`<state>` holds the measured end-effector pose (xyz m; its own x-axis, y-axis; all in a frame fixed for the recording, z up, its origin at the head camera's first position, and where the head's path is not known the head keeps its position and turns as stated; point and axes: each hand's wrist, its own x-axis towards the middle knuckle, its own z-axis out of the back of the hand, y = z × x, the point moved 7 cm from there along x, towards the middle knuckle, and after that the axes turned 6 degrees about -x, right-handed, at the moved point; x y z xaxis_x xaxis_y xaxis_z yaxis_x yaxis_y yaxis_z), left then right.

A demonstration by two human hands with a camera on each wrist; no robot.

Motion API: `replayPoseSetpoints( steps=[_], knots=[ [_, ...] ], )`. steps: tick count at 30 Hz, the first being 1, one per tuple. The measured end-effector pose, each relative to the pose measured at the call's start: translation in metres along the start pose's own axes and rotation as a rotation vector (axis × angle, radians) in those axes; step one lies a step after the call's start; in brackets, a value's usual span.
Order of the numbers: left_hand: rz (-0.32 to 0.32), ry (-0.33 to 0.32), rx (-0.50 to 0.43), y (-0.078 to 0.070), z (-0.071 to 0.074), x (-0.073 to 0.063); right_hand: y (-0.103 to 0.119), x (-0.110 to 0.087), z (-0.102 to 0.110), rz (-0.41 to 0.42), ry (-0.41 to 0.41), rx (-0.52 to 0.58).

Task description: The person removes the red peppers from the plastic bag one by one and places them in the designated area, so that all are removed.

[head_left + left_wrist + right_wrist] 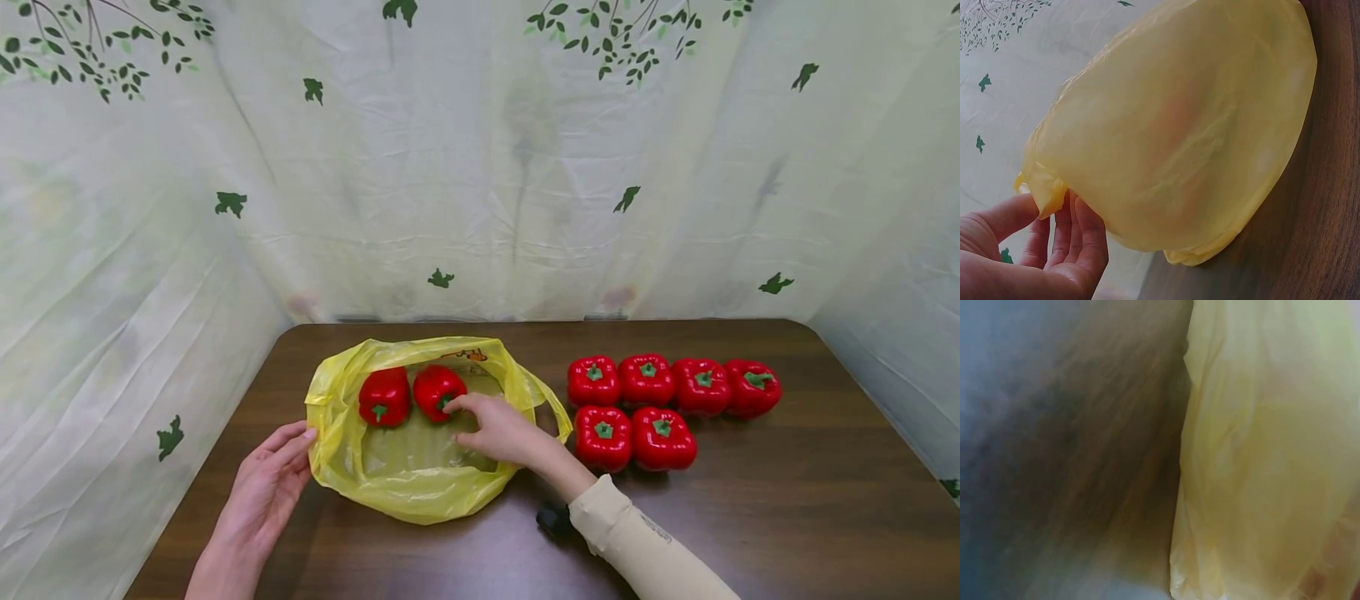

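A yellow plastic bag lies with its mouth open on the table in the head view. My left hand pinches the bag's left rim between thumb and fingers, as the left wrist view also shows at the hand. Two red bell peppers sit side by side inside: a left pepper and a right pepper. Reaching into the bag, my right hand has its fingertips at the right pepper's stem, while the thumb stands apart from it. The bag covers most of the right wrist view.
Several more red bell peppers stand in two rows right of the bag. A small black object lies beside the right sleeve. The wooden table meets pale leaf-printed curtains at the back and sides.
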<state>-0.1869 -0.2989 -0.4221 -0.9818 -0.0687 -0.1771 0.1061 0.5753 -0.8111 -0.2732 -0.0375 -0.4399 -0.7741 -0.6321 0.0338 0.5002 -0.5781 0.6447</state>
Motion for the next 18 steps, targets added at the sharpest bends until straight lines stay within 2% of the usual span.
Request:
replayPoseSetpoints(
  steps=[5,11,14,18],
  knots=[
    [-0.007,0.011,-0.006,0.0,0.0,0.0,0.005,-0.011,-0.001,0.017,0.051,-0.022],
    [0.001,0.007,0.004,0.001,0.001,-0.001,0.008,-0.027,0.003,0.002,0.117,0.022],
    [0.005,0.008,0.002,0.001,0.001,-0.001,0.01,-0.031,0.009,-0.006,0.069,0.04],
    [0.005,0.007,0.001,0.001,0.001,-0.002,0.011,-0.03,0.019,-0.027,-0.06,0.023]
  ],
)
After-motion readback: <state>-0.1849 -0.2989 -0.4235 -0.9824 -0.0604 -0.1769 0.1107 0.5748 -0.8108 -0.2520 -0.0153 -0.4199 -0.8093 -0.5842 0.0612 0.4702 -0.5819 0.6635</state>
